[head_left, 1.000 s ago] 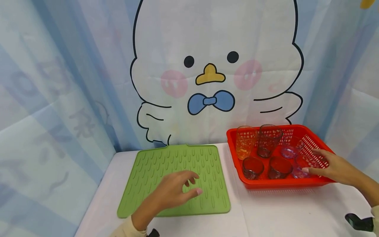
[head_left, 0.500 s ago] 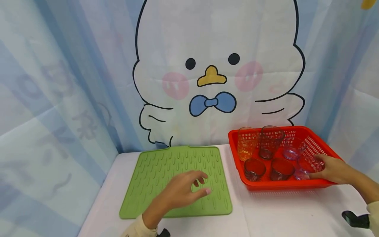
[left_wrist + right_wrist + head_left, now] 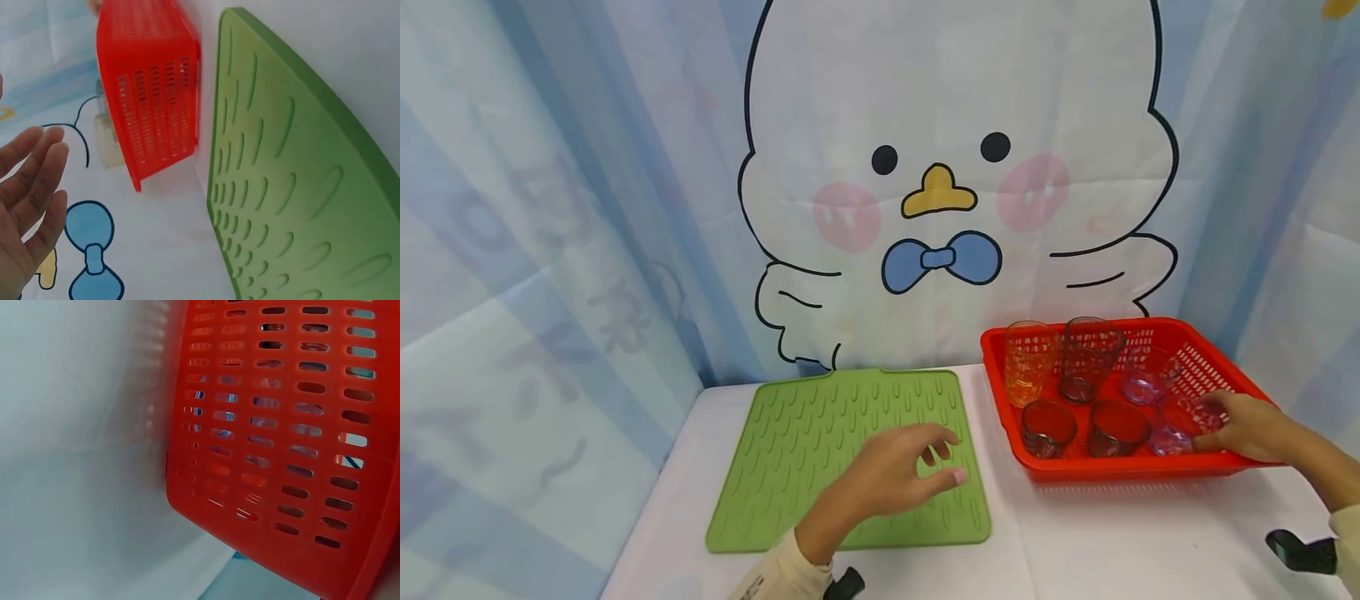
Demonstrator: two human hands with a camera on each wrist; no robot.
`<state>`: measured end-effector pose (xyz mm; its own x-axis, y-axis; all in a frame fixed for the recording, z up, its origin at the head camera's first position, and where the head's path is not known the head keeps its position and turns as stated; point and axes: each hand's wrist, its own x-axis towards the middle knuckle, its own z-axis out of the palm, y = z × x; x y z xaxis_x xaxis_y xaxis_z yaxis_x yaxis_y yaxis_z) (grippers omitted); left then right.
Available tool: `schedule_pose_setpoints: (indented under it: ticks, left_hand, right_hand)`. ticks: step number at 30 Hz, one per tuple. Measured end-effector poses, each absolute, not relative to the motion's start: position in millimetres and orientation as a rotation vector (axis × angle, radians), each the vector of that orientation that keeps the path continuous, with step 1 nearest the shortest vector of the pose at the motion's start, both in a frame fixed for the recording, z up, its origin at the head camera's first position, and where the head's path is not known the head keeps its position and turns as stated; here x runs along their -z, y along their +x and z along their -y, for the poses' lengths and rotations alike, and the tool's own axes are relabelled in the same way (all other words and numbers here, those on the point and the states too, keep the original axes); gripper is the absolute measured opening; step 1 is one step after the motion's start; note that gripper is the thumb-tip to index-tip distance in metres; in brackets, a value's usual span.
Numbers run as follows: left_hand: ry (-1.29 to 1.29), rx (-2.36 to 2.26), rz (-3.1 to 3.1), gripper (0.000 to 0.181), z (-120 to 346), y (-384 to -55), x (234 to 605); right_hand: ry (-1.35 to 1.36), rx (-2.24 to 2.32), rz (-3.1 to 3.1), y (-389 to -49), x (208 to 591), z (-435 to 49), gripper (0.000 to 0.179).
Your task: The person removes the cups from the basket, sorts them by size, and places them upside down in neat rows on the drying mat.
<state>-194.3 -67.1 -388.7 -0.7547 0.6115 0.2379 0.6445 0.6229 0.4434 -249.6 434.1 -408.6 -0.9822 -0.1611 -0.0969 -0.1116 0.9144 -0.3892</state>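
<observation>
A red plastic basket [image 3: 1120, 469] holds several drinking glasses. At its right front corner lies a clear purple glass [image 3: 1172, 433], and my right hand [image 3: 1255, 427] reaches over the rim and pinches it by its right side. Some of the fingertips are hidden there. The right wrist view shows mostly the basket's slotted wall [image 3: 281, 437]. My left hand [image 3: 895, 471] hovers over a green ridged mat [image 3: 790, 467] with fingers relaxed and thumb apart, holding nothing. In the left wrist view its fingers [image 3: 44, 169] are loosely extended.
Other glasses share the basket: a tall amber one [image 3: 1026, 371], a tall grey one [image 3: 1084, 362], two short dark ones, of which one is a tumbler [image 3: 1048, 431], and another purple glass [image 3: 1142, 385]. A printed curtain [image 3: 940, 317] hangs behind the white table [image 3: 955, 575].
My right hand has lowered slightly and its thumb and fingers have closed in on the purple glass. My left hand has drifted right over the mat.
</observation>
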Motion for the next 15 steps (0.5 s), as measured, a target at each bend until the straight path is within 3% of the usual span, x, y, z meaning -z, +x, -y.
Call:
schedule_pose_setpoints:
  ticks: [7,15]
  left_hand:
    - [-1.084,0.802,2.779,0.039,54.2,-201.3,388.7]
    - [-1.112,0.820,2.777,0.038,39.5,-206.9,390.1]
  right_hand:
    - [-0.286,0.661,-2.993,-248.2,411.6,-432.9,0.081]
    - [-0.253,0.749,-3.028,-243.2,416.7,-429.1,0.082]
